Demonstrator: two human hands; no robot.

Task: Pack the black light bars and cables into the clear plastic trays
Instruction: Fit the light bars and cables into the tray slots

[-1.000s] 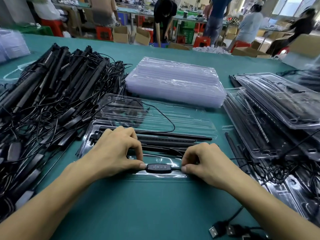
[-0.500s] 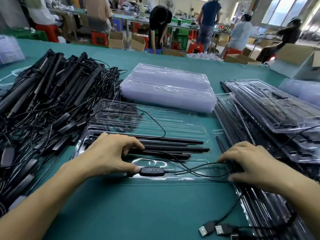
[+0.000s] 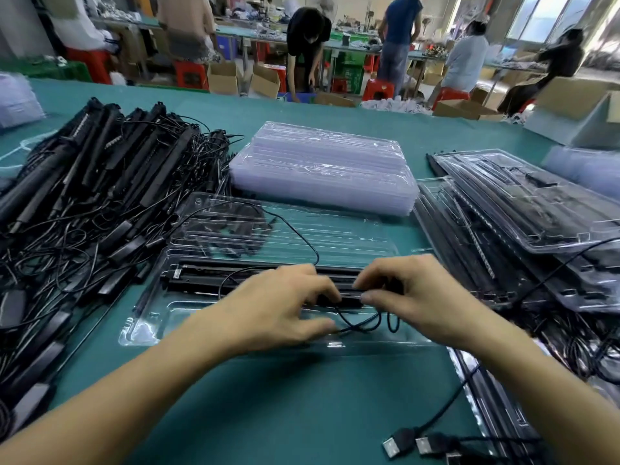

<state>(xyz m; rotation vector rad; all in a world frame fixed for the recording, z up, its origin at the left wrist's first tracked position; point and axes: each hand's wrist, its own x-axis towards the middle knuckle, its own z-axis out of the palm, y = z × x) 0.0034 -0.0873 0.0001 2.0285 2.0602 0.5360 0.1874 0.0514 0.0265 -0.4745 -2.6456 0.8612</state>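
Both hands over the open tray (image 3: 144, 327), dead centre. My left hand (image 3: 285, 307) and right hand (image 3: 412, 297) each pinch the black cable (image 3: 365, 322), its loops hanging between them over the tray's front pocket. Light bars (image 3: 214, 276) sit in its slots just beyond my fingers. Loose bar pile (image 3: 100, 196) at 9, empty tray stack (image 3: 322, 166) at 12, packed trays (image 3: 523, 213) at 3, USB plugs (image 3: 412, 444) at 5.

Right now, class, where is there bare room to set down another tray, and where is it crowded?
Bare green mat: between the open tray and USB plugs; also beyond the empty-tray stack. Crowded: light-bar pile left, packed trays right.
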